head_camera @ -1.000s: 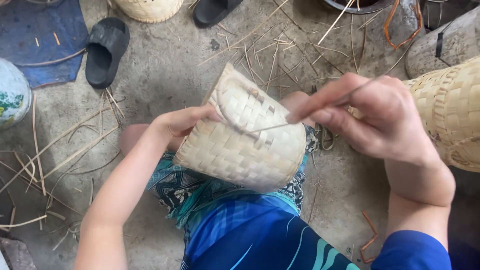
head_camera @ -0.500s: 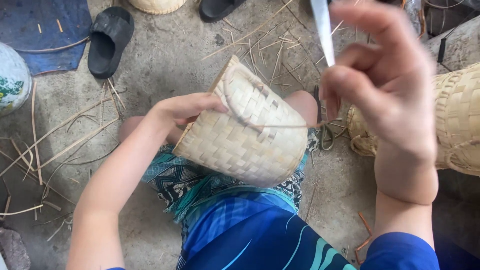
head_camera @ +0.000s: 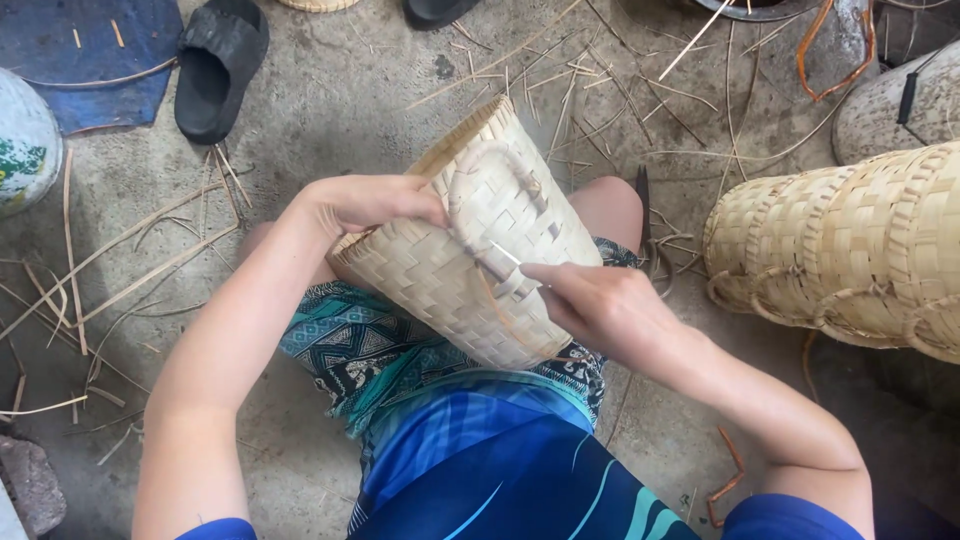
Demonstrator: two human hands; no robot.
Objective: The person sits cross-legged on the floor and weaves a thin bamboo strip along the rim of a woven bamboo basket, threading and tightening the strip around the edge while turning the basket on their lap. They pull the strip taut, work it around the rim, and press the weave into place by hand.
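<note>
**Woven basket on my lap, both hands at work**

At the far left edge sits a rounded white vessel (head_camera: 22, 140) with green markings, and above it a blue mat (head_camera: 95, 55) fills the upper left corner. Just right of the mat lies a black sandal (head_camera: 220, 65) on the concrete floor (head_camera: 340, 110), with loose bamboo strips (head_camera: 130, 260) scattered below it.

My left hand (head_camera: 365, 200), left of centre, is closed on the rim of the woven basket (head_camera: 470, 260), fingers curled over its edge. The basket lies tilted across my lap in the middle of the frame, its mouth toward the upper part of the frame, resting against my patterned shorts (head_camera: 400, 350) and bare knee (head_camera: 610, 210).

My right hand (head_camera: 600, 305), just right of centre, is pinched shut on a thin pale strip (head_camera: 500, 255) and pressed against the basket's side, beside the looped handle (head_camera: 490, 170) woven onto it.

At the right edge, a stack of finished baskets (head_camera: 850, 250) lies on its side, well apart from my hands. Orange cord (head_camera: 830, 50) curls in the upper right.
</note>
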